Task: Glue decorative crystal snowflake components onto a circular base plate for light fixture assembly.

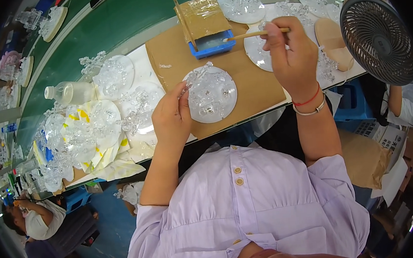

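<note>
My left hand (172,116) pinches a clear plastic part at the left edge of a round white disc (224,103), which carries a cluster of clear plastic pieces. The disc rests on a sheet of brown cardboard (261,90). Raised at the right, my right hand (294,54) grips a thin wooden stick (252,34) between thumb and fingers. Its far end points left, over the rim of a small blue tray (215,49). A tape-covered cardboard flap (203,20) covers the tray's back part, with another wooden stick (184,24) along its left side.
More discs with clear pieces (115,77) lie left and behind. A clear bottle (69,92) lies on its side at the left, near yellow-marked paper (107,163). A black fan (379,38) stands at the right. Behind runs a green surface (134,18). Another person (44,219) is at lower left.
</note>
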The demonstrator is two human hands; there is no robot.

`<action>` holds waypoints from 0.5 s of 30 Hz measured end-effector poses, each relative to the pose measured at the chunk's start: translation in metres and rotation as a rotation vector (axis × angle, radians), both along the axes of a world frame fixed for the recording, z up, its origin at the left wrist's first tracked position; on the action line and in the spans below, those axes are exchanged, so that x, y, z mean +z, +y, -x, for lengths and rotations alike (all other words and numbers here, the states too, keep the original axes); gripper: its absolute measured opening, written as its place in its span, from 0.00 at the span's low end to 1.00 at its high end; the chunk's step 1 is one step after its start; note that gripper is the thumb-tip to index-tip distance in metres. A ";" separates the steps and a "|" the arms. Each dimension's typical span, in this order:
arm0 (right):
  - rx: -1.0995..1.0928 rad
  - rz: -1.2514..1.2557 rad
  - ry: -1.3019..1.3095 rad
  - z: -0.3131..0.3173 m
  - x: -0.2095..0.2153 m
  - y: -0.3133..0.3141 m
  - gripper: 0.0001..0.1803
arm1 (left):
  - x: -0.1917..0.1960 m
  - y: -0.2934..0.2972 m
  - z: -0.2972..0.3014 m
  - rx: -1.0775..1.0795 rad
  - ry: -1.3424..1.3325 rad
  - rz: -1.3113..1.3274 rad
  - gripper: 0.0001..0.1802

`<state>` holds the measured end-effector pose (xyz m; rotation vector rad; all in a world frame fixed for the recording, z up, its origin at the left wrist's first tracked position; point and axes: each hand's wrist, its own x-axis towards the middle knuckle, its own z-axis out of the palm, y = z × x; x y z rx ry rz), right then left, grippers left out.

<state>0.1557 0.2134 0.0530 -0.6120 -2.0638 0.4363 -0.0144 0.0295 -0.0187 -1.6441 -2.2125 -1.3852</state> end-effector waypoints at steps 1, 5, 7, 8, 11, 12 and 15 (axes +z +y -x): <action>-0.002 0.026 0.021 -0.007 0.000 -0.003 0.07 | 0.000 0.000 0.000 0.003 -0.004 -0.004 0.12; 0.053 0.136 0.114 -0.037 -0.003 -0.019 0.07 | 0.000 0.000 0.001 0.019 -0.025 0.009 0.10; 0.144 0.173 0.138 -0.052 -0.009 -0.027 0.07 | 0.003 -0.001 0.001 0.028 -0.042 0.026 0.10; 0.177 0.231 0.118 -0.059 -0.013 -0.031 0.06 | 0.004 -0.002 0.001 0.041 -0.058 0.038 0.09; 0.242 0.318 0.073 -0.070 -0.024 -0.041 0.06 | 0.001 -0.001 0.003 0.035 -0.067 0.030 0.09; 0.258 0.306 0.046 -0.073 -0.031 -0.041 0.07 | 0.000 0.000 0.003 0.023 -0.067 0.037 0.09; 0.274 0.247 -0.009 -0.076 -0.043 -0.040 0.07 | -0.001 0.001 0.003 0.012 -0.086 0.054 0.09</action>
